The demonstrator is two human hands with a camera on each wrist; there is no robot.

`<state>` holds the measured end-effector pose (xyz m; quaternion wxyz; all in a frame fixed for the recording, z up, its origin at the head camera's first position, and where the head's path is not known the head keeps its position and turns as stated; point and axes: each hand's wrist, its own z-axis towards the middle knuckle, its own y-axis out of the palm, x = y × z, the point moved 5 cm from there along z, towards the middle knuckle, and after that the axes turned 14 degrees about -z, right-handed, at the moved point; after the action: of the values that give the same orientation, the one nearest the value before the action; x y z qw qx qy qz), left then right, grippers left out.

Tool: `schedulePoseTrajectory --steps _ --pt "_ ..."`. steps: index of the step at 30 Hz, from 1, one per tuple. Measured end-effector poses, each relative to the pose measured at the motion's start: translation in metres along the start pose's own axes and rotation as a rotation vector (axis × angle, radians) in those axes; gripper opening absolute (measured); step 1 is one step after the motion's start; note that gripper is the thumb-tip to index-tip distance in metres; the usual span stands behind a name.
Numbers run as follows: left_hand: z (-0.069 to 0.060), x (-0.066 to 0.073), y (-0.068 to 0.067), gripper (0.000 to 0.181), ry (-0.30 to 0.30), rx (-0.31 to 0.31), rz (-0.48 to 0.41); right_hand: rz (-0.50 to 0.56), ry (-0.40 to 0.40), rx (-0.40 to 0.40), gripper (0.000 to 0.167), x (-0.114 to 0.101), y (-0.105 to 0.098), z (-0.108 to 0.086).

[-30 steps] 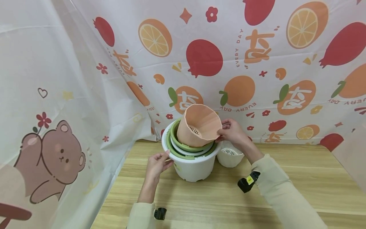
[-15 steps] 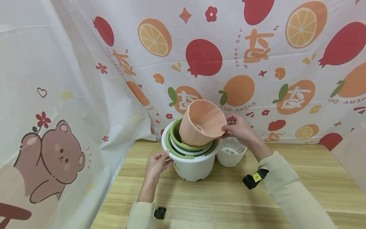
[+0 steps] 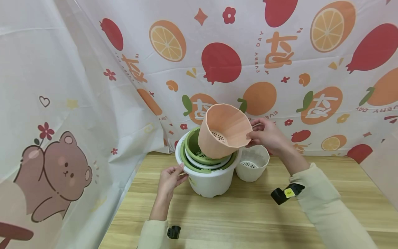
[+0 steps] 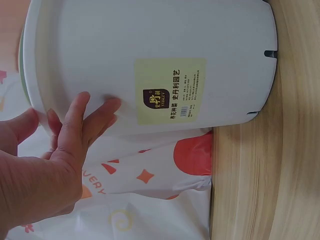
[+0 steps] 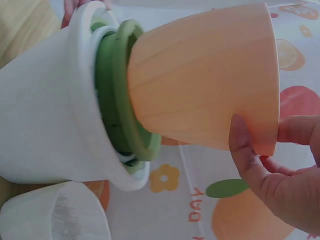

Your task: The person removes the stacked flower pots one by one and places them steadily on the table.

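Note:
An orange flower pot [image 3: 228,128] with a pleated wall and drainage holes is tilted toward me above the nested pots. My right hand [image 3: 268,136] pinches its rim on the right, thumb outside, as the right wrist view shows. Below it, a green pot [image 3: 194,144] sits inside further white and green pots, all within a large white pot [image 3: 211,185]. At that pot's left rim, my left hand [image 3: 169,179] grips the edge; in the left wrist view the thumb is on the rim and the fingers [image 4: 75,117] lie against the outer wall near a label [image 4: 172,90].
A small white pot [image 3: 251,167] with a holed base stands just right of the large pot. Wood-grain tabletop [image 3: 224,221] lies underneath. A fruit-printed cloth [image 3: 289,74] hangs behind, and a bear-printed cloth [image 3: 102,138] hangs at the left.
The orange pot has risen and shifted right in my right hand, uncovering more of the green pot's inside and the small white pot. My left hand has stayed at the large pot's rim.

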<state>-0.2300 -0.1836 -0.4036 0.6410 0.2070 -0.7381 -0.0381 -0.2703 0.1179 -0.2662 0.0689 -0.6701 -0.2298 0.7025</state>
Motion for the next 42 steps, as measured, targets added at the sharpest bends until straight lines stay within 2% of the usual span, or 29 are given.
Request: schedulePoseTrajectory --steps 9,16,25,30,34,42 --pt "0.001 -0.001 0.001 0.024 0.000 -0.003 -0.014 -0.044 -0.002 -0.021 0.040 -0.006 -0.016 -0.015" --pt "0.000 0.000 0.001 0.024 -0.002 -0.003 -0.016 -0.117 0.007 0.014 0.037 -0.001 -0.029 -0.025" --pt "-0.002 0.000 0.002 0.027 -0.005 -0.008 -0.005 -0.170 0.023 0.030 0.042 0.020 -0.046 -0.041" --pt "-0.002 0.001 0.003 0.029 -0.007 -0.009 -0.003 -0.204 0.002 0.047 0.039 0.032 -0.056 -0.052" --pt "-0.002 0.001 0.003 0.029 -0.006 -0.017 -0.007 -0.219 -0.017 0.031 0.037 0.042 -0.063 -0.059" --pt "0.000 0.000 0.001 0.025 0.007 -0.011 -0.006 -0.249 0.018 0.016 0.041 0.060 -0.069 -0.070"
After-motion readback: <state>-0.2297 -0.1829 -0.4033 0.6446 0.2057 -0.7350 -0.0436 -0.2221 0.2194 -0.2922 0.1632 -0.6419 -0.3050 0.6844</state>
